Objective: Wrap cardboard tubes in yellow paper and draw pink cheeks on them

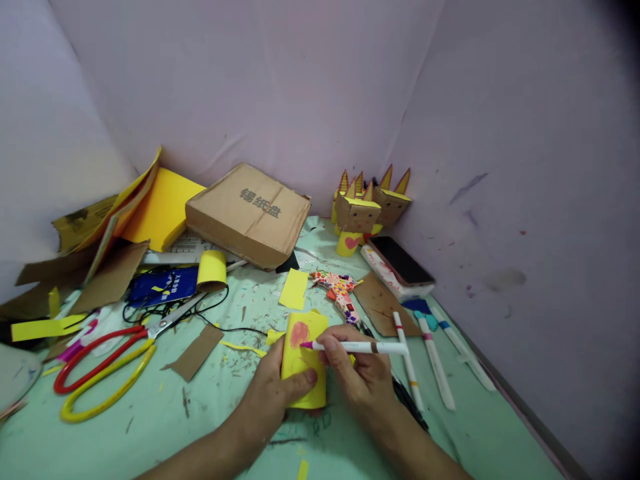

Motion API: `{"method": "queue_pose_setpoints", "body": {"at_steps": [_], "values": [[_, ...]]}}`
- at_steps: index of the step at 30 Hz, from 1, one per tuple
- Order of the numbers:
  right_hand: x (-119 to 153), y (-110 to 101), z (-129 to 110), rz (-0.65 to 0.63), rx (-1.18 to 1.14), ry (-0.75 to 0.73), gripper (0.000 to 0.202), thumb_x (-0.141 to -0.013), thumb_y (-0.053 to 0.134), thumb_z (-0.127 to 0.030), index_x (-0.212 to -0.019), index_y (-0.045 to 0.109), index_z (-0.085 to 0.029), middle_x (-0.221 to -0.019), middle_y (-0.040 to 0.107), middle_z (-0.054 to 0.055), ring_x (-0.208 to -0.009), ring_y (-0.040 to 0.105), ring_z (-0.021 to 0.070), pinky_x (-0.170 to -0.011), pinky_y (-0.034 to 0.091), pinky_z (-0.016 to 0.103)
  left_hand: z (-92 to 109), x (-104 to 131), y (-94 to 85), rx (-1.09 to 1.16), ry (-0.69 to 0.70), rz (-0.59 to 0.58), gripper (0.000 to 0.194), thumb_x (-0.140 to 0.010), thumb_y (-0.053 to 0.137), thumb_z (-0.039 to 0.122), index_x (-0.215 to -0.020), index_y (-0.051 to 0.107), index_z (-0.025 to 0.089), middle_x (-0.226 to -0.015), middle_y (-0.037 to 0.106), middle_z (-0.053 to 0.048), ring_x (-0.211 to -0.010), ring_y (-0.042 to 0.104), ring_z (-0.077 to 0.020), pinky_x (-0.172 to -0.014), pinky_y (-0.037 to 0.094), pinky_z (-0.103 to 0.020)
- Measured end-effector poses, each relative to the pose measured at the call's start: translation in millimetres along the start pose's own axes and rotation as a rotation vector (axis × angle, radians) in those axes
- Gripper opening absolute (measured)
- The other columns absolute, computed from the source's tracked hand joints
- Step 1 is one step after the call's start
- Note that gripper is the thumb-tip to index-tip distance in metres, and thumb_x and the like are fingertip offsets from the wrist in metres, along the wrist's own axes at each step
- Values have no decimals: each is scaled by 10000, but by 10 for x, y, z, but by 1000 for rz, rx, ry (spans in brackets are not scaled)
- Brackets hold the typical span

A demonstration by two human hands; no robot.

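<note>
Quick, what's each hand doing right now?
Left hand: closed around a yellow paper tube with a red patch.
Right hand: closed on a white marker, tip at the tube.

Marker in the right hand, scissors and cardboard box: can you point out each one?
Marker point(356, 347): head view, on its white barrel.
Scissors point(161, 325): head view, on the metal just above the handles.
Cardboard box point(245, 217): head view, on its top face.

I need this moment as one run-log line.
left hand: holds yellow tube | right hand: holds marker, tip at reddish patch | scissors: on table, left side
</note>
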State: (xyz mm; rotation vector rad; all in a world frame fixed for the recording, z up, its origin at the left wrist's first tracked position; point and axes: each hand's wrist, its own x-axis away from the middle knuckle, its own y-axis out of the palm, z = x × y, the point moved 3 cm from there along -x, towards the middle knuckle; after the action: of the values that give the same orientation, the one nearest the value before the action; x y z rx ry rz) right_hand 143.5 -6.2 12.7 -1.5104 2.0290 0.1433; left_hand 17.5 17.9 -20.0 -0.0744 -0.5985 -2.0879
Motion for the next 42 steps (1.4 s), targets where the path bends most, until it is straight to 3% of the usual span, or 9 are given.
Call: {"method": "queue_pose_setpoints", "body": {"at_steps": [4,8,21,29,35,42], "values": [[22,-38,90,100,15,83,162,-883,499,-254,-796,618,-187,-698,621,19,-592,573,137,-538,455,246,20,-1,-10,-26,18,24,577,-653,730,328,-1137,485,130,-854,599,-57,-735,568,-199,-590,489,-287],[29,-27,97,60,43,45,205,-881,493,-268,-737,617,-189,-640,606,13,-570,568,141,-523,447,249,3,3,-13,-16,-8,12,566,-657,725,353,-1126,486,144,-838,600,-51,-715,573,-200,-580,491,-295],[35,-49,102,118,42,125,206,-883,492,-305,-768,614,-185,-656,613,23,-596,586,154,-531,455,259,5,8,-9,-20,8,8,600,-645,726,328,-1160,480,146,-913,630,-78,-787,588,-230,-648,494,-317],[24,-38,87,100,49,66,205,-883,486,-274,-744,610,-188,-651,628,26,-615,601,161,-530,459,258,3,4,-15,-38,-2,19,574,-646,727,341,-1140,511,144,-904,651,-77,-770,593,-216,-642,484,-290],[27,-17,83,79,-7,8,135,-875,513,-230,-858,643,-202,-731,652,32,-640,613,158,-544,481,255,-6,-8,-34,-89,24,-3,578,-660,718,343,-1155,498,138,-863,618,-57,-759,570,-203,-620,475,-275],[12,12,51,48,-31,10,129,-868,526,-224,-860,654,-217,-723,661,19,-641,616,154,-554,480,252,19,13,-1,-100,22,-35,551,-693,694,327,-1167,480,145,-893,617,-60,-776,578,-208,-655,479,-291]]}}
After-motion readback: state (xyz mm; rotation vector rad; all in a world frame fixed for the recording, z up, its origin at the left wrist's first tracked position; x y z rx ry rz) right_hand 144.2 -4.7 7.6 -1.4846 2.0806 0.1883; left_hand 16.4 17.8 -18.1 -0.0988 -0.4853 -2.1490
